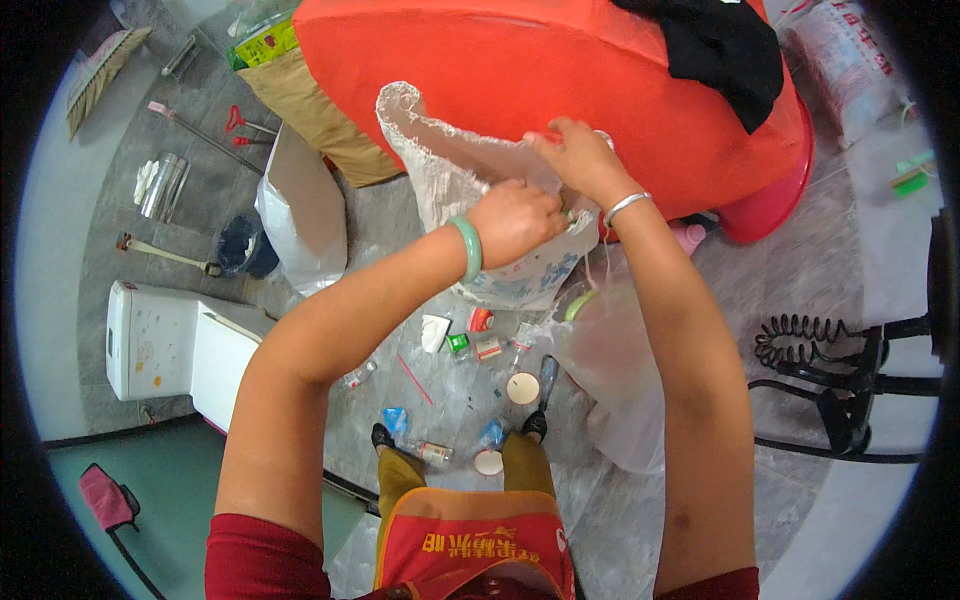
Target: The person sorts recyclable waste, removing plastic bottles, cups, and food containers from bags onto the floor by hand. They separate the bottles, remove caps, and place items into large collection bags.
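A white woven plastic sack [442, 187] stands with its frayed mouth spread before me, against a large orange-red surface [480, 67]. My left hand [521, 223], with a green bangle at the wrist, is curled over the sack's near rim; its fingertips and what they grip are partly hidden. My right hand [581, 159], wearing a silver bangle, is at the far right of the sack's mouth, fingers bent, and whether it pinches the rim does not show clearly. Below the sack lie plastic bottles [488, 348], a red-and-white container [480, 319] and a round white lid [523, 388].
A translucent plastic bag [607, 345] lies to the right. At left are a toilet [154, 341], a dark bin [244, 244], a white sack [300, 217] and a brown sack [322, 112]. Black coiled tubing [802, 337] is at right. More bottles [435, 451] lie near my feet.
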Motion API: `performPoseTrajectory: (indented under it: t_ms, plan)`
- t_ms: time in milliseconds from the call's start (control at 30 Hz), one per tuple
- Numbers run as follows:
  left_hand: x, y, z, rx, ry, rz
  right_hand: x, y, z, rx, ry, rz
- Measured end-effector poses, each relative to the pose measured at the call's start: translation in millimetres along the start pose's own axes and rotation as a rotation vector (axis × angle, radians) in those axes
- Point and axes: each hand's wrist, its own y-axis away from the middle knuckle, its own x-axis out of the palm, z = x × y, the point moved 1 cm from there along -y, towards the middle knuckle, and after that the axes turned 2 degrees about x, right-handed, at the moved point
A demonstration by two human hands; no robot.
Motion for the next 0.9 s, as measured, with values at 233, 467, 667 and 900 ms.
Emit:
performPoseTrajectory:
  t_ms: [233, 467, 667, 900]
  plan:
    - [1, 21, 5, -0.06, -0.014, 0.042, 7, 19, 2, -0.238, 0.133, 0.591]
    - [-7, 21, -10, -0.08, 0.135, 0.038, 39, -13, -11, -0.367, 0.729, 0.554]
    - [-1, 26, -5, -0.18, 0.097, -0.012, -13, -20, -18, -0.082, 0.403, -0.156]
    - [-3, 94, -19, -0.201, 0.133, -0.378, 4, 112, 64, -0.592, -0.004, -0.305]
